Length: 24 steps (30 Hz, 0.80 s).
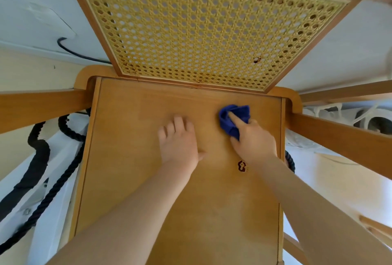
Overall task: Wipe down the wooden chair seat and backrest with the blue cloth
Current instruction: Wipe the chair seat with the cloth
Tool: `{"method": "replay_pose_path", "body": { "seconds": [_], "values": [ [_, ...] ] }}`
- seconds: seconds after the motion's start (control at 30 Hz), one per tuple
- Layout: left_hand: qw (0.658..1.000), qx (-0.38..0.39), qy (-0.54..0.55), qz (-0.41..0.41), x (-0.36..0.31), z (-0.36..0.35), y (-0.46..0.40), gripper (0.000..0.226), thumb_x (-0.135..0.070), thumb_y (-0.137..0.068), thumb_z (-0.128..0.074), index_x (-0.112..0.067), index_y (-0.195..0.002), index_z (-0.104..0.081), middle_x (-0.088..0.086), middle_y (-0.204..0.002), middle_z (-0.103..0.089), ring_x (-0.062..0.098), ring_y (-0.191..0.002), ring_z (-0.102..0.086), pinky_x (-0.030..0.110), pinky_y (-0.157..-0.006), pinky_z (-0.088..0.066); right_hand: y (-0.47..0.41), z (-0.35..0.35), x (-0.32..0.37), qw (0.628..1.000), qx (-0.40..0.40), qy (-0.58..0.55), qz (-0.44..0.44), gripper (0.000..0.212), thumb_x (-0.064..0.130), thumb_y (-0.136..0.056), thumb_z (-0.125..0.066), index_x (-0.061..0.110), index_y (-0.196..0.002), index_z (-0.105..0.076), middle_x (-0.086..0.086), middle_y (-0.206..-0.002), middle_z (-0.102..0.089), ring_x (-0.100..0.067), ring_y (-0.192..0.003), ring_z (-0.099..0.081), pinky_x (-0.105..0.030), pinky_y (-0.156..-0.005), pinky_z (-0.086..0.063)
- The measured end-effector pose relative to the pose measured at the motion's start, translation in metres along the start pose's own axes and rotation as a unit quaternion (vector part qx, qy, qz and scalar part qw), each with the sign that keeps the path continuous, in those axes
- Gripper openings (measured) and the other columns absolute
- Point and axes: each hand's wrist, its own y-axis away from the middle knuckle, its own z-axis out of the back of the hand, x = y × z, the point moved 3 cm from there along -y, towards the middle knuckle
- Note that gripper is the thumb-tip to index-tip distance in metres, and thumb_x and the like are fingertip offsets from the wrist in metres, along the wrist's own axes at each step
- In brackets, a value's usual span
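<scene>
The wooden chair seat (131,169) fills the middle of the view, and its woven cane backrest (201,31) rises at the far end. My right hand (254,141) is shut on a bunched blue cloth (233,116), pressing it on the seat's far right part near the backrest. My left hand (180,141) lies flat on the seat's middle, fingers spread, holding nothing. A small dark red mark (241,166) shows on the seat just below my right wrist.
Wooden armrests run along the left (38,107) and right (343,137) of the seat. Thick black ropes (40,158) hang at the left over white frame parts. White plastic items (339,114) lie behind the right armrest.
</scene>
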Motion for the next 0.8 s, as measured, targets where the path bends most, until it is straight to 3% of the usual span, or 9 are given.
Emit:
{"method": "replay_pose_path", "body": {
  "seconds": [0.2, 0.37, 0.43, 0.6, 0.8],
  "values": [
    [0.999, 0.003, -0.036, 0.001, -0.004, -0.006, 0.000, 0.108, -0.063, -0.069, -0.065, -0.010, -0.145, -0.009, 0.015, -0.145, -0.016, 0.031, -0.129, -0.024, 0.038, -0.105, -0.022, -0.030, 0.022, -0.042, 0.988, -0.067, -0.053, -0.127, 0.054, 0.031, -0.094, -0.044, 0.036, -0.144, -0.026, -0.015, -0.133, -0.046, -0.038, -0.098, -0.060, -0.035, -0.065, -0.047],
    [0.999, 0.016, -0.022, 0.025, -0.011, -0.007, -0.001, 0.106, -0.055, -0.070, -0.070, -0.009, -0.144, -0.010, 0.016, -0.147, -0.015, 0.032, -0.131, -0.023, 0.040, -0.107, -0.022, 0.005, -0.002, -0.005, 0.999, 0.002, 0.032, -0.019, 0.060, 0.032, -0.094, -0.044, 0.039, -0.147, -0.015, -0.013, -0.134, -0.040, -0.029, -0.081, -0.062, -0.030, -0.056, -0.046],
    [0.999, 0.021, -0.021, 0.031, -0.012, -0.008, 0.001, 0.106, -0.054, -0.071, -0.069, -0.009, -0.145, -0.008, 0.017, -0.148, -0.013, 0.033, -0.133, -0.021, 0.040, -0.108, -0.021, 0.002, 0.002, -0.013, 0.998, -0.007, 0.062, -0.006, 0.059, 0.031, -0.095, -0.044, 0.041, -0.146, -0.015, -0.013, -0.131, -0.042, -0.029, -0.080, -0.062, -0.029, -0.055, -0.044],
    [0.999, 0.017, -0.010, 0.033, -0.010, -0.010, 0.001, 0.107, -0.053, -0.073, -0.068, -0.010, -0.146, -0.004, 0.016, -0.150, -0.009, 0.032, -0.136, -0.016, 0.040, -0.110, -0.019, -0.027, 0.019, -0.057, 0.985, -0.070, -0.046, -0.151, 0.054, 0.028, -0.094, -0.045, 0.036, -0.144, -0.026, -0.015, -0.132, -0.043, -0.037, -0.090, -0.061, -0.032, -0.059, -0.043],
    [0.999, 0.024, 0.000, 0.034, -0.010, -0.010, 0.003, 0.105, -0.052, -0.075, -0.067, -0.010, -0.146, -0.002, 0.016, -0.151, -0.005, 0.033, -0.137, -0.012, 0.040, -0.111, -0.018, 0.013, -0.005, -0.032, 0.999, -0.013, 0.011, -0.036, 0.060, 0.030, -0.093, -0.047, 0.039, -0.146, -0.019, -0.012, -0.132, -0.041, -0.029, -0.087, -0.061, -0.035, -0.065, -0.053]
  ]
}}
